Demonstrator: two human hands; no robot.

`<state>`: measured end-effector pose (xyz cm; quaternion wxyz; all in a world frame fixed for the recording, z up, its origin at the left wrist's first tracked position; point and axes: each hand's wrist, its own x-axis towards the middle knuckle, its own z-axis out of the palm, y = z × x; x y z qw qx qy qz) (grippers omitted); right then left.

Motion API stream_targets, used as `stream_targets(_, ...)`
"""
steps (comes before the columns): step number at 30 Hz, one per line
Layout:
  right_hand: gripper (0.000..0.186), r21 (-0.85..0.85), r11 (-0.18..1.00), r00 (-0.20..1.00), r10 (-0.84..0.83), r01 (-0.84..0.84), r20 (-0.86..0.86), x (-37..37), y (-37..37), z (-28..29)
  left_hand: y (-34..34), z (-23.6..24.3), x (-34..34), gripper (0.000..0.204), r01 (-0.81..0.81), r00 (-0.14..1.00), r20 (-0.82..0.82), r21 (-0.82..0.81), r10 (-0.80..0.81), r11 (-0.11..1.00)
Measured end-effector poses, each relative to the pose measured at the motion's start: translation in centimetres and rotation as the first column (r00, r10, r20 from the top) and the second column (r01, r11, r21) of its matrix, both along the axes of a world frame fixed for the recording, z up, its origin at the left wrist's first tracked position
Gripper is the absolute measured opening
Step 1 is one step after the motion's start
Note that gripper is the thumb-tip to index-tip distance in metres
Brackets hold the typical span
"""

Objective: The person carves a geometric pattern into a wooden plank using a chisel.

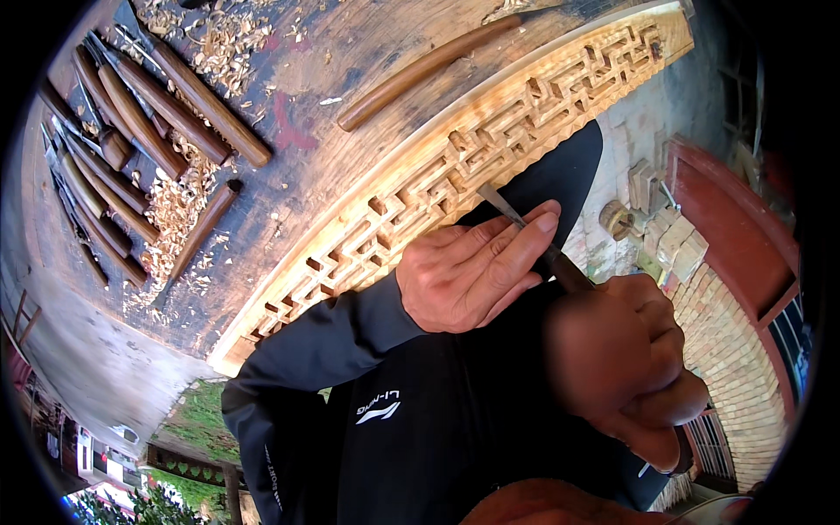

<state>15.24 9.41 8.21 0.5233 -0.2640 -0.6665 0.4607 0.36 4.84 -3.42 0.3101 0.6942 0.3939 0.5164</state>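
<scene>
A long pale wooden board (pixel 346 229) carved with a stepped lattice of slots lies along the near edge of the workbench. My left hand (pixel 468 276) holds the metal shaft of a chisel (pixel 500 205) between thumb and fingers, its wrist close to the board. The chisel's flat tip is at the board's near edge; I cannot tell whether it touches the wood. Wrapped round the dark handle end is my right hand (pixel 643 359), part of it blurred. Most of the handle is hidden in that fist.
Several wooden-handled carving tools (pixel 166 109) lie at the left of the workbench (pixel 306 166) among curled wood shavings (pixel 179 210). A single brown wooden handle (pixel 429 72) rests beyond the board. To the right stand wood blocks (pixel 678 245) near a brick wall (pixel 731 350).
</scene>
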Motion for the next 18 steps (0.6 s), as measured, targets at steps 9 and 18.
stream_targets(9, 0.057, -0.171, 0.940, 0.937, 0.321, -0.297, 0.139, 1.0, 1.8, 1.0, -0.4, -0.3, 0.2, 0.057, -0.153, 0.988, 0.022, -0.009, 0.153, 0.988)
stream_targets(18, 0.064, -0.107, 0.961, 0.941, 0.272, -0.255, 0.201, -0.7, 2.2, 0.6, -0.5, -0.2, 0.1, 0.054, -0.208, 0.978, 0.026, 0.021, 0.208, 0.978)
